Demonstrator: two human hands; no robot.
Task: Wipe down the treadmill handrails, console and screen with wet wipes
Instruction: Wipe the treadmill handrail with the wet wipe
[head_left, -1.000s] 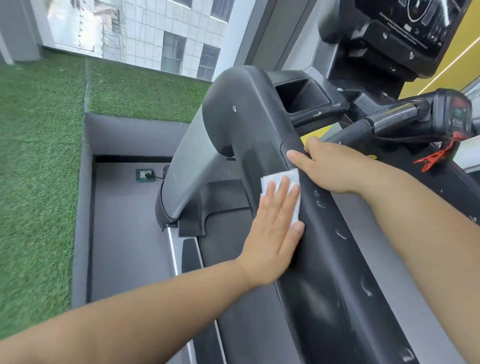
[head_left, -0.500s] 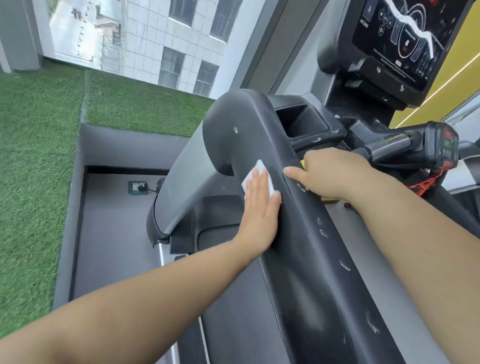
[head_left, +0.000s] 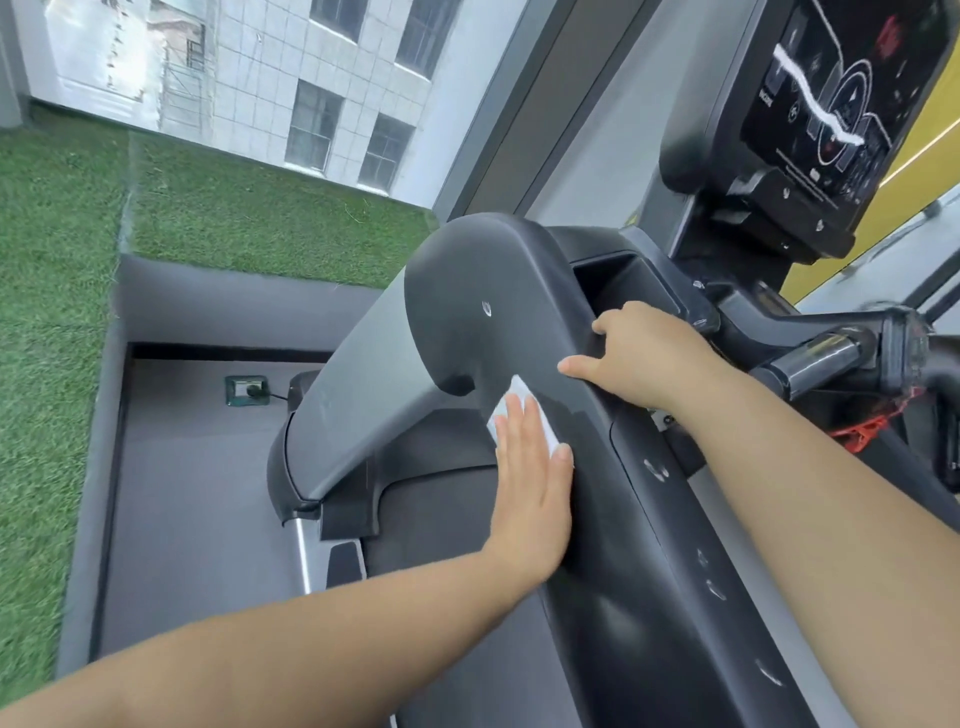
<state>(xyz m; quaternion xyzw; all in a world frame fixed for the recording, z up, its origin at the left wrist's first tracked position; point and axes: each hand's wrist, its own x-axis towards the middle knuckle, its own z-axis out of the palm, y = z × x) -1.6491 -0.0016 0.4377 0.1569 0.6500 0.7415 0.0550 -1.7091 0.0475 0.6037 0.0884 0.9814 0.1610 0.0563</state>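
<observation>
My left hand (head_left: 535, 478) lies flat, fingers together, pressing a white wet wipe (head_left: 519, 397) against the outer side of the treadmill's wide black left handrail (head_left: 649, 545). Only the wipe's upper corner and right edge show past my fingers. A damp sheen marks the rail just right of the wipe. My right hand (head_left: 644, 353) rests on top of the same rail, fingers curled over its inner edge, holding nothing else. The console tray (head_left: 618, 280) sits behind it. The dark screen (head_left: 841, 98) stands at the upper right.
A chrome-and-black centre grip (head_left: 826, 358) with a red safety clip (head_left: 862, 431) sits to the right. Grey floor with a green socket box (head_left: 247, 389) lies lower left, bordered by artificial grass (head_left: 52, 312). A window faces a tiled building.
My left hand has slid the wipe up the handrail's side from its lower stretch to just below the bend. My right hand has moved up the rail toward the console tray. The camera has tilted up.
</observation>
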